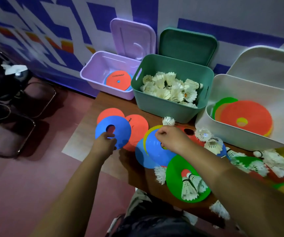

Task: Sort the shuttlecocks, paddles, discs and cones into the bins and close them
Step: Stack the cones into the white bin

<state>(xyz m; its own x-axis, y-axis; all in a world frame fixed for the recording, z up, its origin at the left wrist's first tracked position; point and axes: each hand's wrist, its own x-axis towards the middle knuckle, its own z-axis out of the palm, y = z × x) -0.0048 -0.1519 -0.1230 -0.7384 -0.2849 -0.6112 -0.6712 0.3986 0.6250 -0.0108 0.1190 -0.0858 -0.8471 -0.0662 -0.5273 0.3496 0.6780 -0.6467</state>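
Note:
My left hand (104, 142) pinches a flat blue disc (119, 127) by the rim of its centre hole, above two orange discs (137, 125) on the table's left end. My right hand (170, 139) grips a white shuttlecock (168, 120), its feathers sticking up out of my fist, over blue and yellow cones (153, 151). A green cone (173, 170) with shuttlecocks lying on it sits nearer me. Three open bins stand behind: a lilac bin (93, 65) holding flat discs, a green bin (155, 103) full of shuttlecocks, a white bin (204, 124) holding cones.
The wooden table (93, 108) ends at the left over a red floor. More shuttlecocks (274, 161) and cones lie scattered at the right. The bin lids lean against the patterned wall behind. Dark chairs (9, 117) stand at the left.

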